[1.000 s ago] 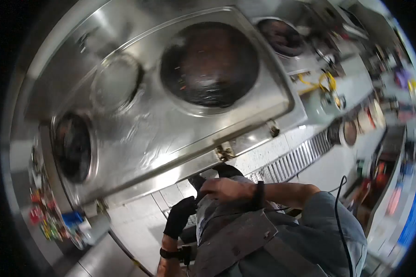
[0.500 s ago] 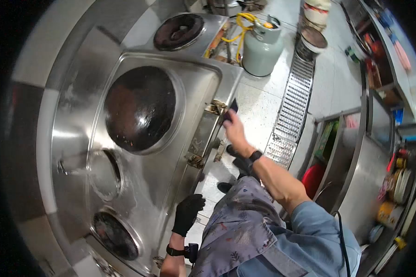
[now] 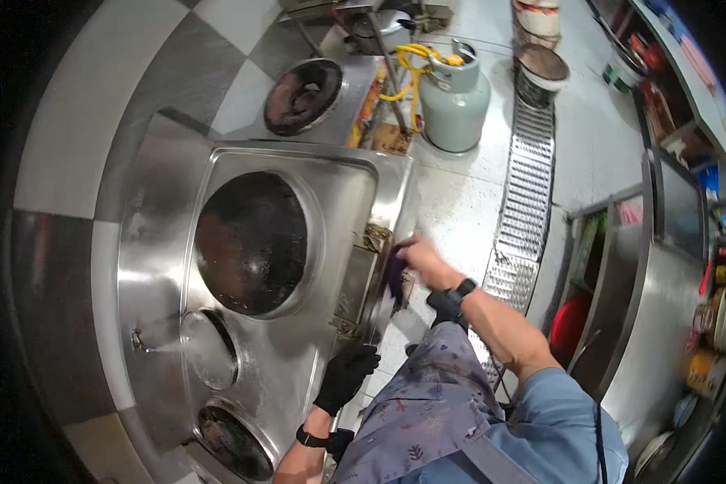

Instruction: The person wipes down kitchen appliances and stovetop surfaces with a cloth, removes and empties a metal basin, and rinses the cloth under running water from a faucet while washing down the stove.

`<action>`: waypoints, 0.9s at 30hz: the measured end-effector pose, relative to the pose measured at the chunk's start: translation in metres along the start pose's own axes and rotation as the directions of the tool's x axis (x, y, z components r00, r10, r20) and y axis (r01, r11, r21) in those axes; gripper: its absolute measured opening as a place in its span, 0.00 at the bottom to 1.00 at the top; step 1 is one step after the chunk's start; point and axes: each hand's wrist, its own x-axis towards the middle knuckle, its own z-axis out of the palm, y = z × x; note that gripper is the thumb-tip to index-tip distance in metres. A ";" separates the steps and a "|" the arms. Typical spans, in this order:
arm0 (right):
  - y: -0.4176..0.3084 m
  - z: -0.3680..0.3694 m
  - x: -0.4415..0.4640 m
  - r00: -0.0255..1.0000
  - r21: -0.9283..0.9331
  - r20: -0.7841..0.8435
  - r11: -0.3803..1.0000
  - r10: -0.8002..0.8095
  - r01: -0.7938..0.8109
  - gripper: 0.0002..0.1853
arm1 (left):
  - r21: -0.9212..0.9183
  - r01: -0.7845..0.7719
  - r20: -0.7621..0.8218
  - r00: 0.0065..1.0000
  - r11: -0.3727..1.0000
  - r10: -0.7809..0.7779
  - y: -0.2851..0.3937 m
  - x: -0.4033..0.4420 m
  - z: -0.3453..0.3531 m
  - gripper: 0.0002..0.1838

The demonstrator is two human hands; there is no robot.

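My right hand (image 3: 424,260) is bare and closed on a dark purple cloth (image 3: 397,274), which hangs at the front edge of the steel stove (image 3: 391,181). My left hand (image 3: 345,379) wears a black glove. Its fingers are curled together near the stove's front edge, lower down, and nothing shows in them. Beside the cloth, a narrow recessed panel (image 3: 355,286) in the stove front has grimy metal fittings at both ends. A large dark wok (image 3: 254,242) sits in the stove top behind it.
A round steel pot (image 3: 210,349) and a second dark wok (image 3: 234,441) are set into the stove below a tap (image 3: 139,340). A gas cylinder (image 3: 456,105) with a yellow hose stands beyond. A floor drain grate (image 3: 528,185) runs alongside steel shelving (image 3: 633,290).
My right hand has brought the cloth down along the stove's front edge. My left hand has moved slightly right, still curled. The camera view has shifted, so the stove appears lower.
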 end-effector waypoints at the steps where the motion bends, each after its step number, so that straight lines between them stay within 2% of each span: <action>1: -0.040 -0.013 0.002 0.994 -0.007 -0.021 0.994 -0.110 0.110 0.18 | -0.086 0.013 0.007 1.000 0.996 -0.012 0.004 0.002 0.000 0.16; 2: -0.053 -0.024 0.028 0.973 -0.057 -0.124 0.981 -0.192 0.187 0.17 | -0.110 0.008 -0.018 1.000 0.994 -0.010 0.006 0.004 0.000 0.16; 3: -0.075 -0.035 0.045 0.903 -0.297 -0.143 0.888 -0.405 0.351 0.20 | -0.133 -0.006 -0.029 1.000 0.991 0.003 0.007 0.008 -0.001 0.16; 4: -0.125 -0.026 0.021 0.795 -0.429 -0.205 0.782 -0.571 0.451 0.23 | -0.153 -0.024 -0.042 0.999 0.988 0.017 0.011 0.012 -0.001 0.16; 5: -0.148 -0.029 0.026 0.781 -0.539 -0.118 0.700 -0.613 0.469 0.25 | -0.075 -0.041 -0.058 0.998 0.996 0.037 0.021 0.012 -0.002 0.15; 6: -0.151 -0.027 0.041 0.673 -0.619 -0.121 0.585 -0.730 0.524 0.23 | -0.094 -0.045 -0.082 0.996 0.995 0.038 0.021 0.013 -0.004 0.15; 8: -0.148 -0.025 0.048 0.521 -0.751 0.061 0.305 -0.852 0.586 0.24 | -0.098 -0.149 -0.124 0.983 0.984 0.136 0.018 0.018 -0.009 0.15; 10: -0.144 -0.016 0.037 0.463 -0.797 0.321 0.028 -0.826 0.604 0.25 | -0.138 -0.171 -0.197 0.970 0.976 0.143 0.033 0.022 -0.011 0.13; 12: -0.154 -0.013 0.029 0.508 -0.689 0.501 0.032 -0.701 0.724 0.27 | 0.040 -0.178 -0.226 0.957 0.983 0.183 0.036 0.026 -0.016 0.12; 13: -0.173 -0.008 0.022 0.527 -0.663 0.486 0.099 -0.697 0.742 0.28 | 0.077 -0.285 -0.245 0.923 0.955 0.295 0.018 0.033 -0.019 0.12; 14: -0.191 -0.005 0.022 0.538 -0.663 0.486 0.110 -0.689 0.740 0.29 | 0.065 -0.284 -0.283 0.914 0.957 0.291 0.020 0.032 -0.019 0.12; 17: -0.203 -0.005 0.053 0.518 -0.723 0.550 -0.065 -0.655 0.687 0.31 | -0.062 -0.225 -0.345 0.919 0.972 0.190 0.035 0.032 -0.014 0.13; 19: -0.170 -0.008 0.063 0.461 -0.701 0.649 -0.240 -0.606 0.672 0.31 | 0.065 -0.282 -0.378 0.881 0.957 0.285 0.043 0.027 -0.014 0.14; 20: -0.163 -0.004 0.053 0.465 -0.656 0.710 -0.256 -0.529 0.710 0.29 | 0.053 -0.274 -0.443 0.856 0.960 0.268 0.045 0.026 -0.017 0.14; 21: -0.157 0.005 0.040 0.465 -0.633 0.734 -0.253 -0.495 0.731 0.28 | 0.025 -0.245 -0.444 0.866 0.969 0.230 0.046 0.025 -0.018 0.14; 23: -0.145 0.013 0.025 0.396 -0.563 0.779 -0.265 -0.485 0.783 0.27 | -0.016 -0.204 -0.454 0.874 0.979 0.175 0.035 0.013 -0.013 0.14; 25: -0.146 0.007 0.019 0.363 -0.488 0.839 -0.268 -0.405 0.830 0.26 | 0.265 -0.284 -0.471 0.796 0.921 0.381 0.018 0.016 -0.013 0.14; 26: -0.151 0.007 0.016 0.353 -0.449 0.871 -0.263 -0.341 0.854 0.24 | 0.258 -0.288 -0.490 0.784 0.922 0.381 0.024 0.011 -0.017 0.14; 27: -0.169 0.020 -0.007 0.407 -0.470 0.861 -0.174 -0.304 0.865 0.22 | 0.244 -0.172 -0.489 0.828 0.954 0.274 0.035 0.002 -0.022 0.14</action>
